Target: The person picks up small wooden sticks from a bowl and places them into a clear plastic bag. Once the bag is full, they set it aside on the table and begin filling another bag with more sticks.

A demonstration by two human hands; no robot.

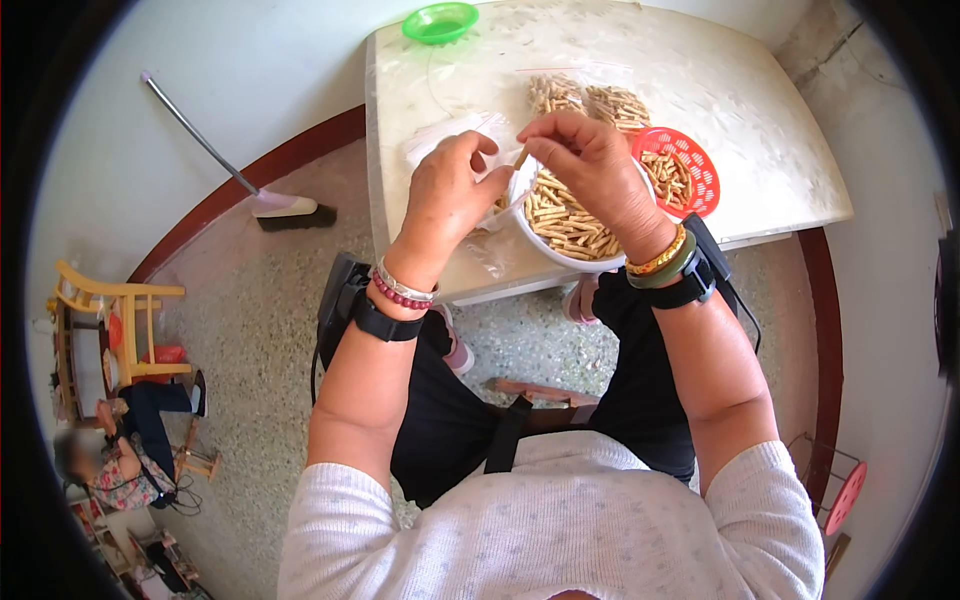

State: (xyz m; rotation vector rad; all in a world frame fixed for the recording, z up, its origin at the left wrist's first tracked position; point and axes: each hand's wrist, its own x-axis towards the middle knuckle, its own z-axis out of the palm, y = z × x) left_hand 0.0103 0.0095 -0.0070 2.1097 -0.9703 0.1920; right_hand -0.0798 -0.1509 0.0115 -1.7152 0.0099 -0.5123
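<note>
Between the thumb and index finger of my right hand [590, 165] is a short tan stick [520, 158]. That hand is above a white bowl [533, 232] filled with similar tan sticks [570, 222]. My left hand [448, 190] is just left of the bowl, its thumb and index finger apart and its thumb tip close to the held stick. A clear plastic bag [425, 140] lies on the table behind my left hand, partly hidden by it. More sticks in clear plastic show beneath the left thumb.
Beyond my hands, two clear bags of sticks [618, 105] lie on the table [740, 80]. A red basket [708, 180] of sticks stands at right, and a green bowl [440, 22] at the far left corner. A broom [285, 205] leans on the wall. Another person [125, 465] sits at far left.
</note>
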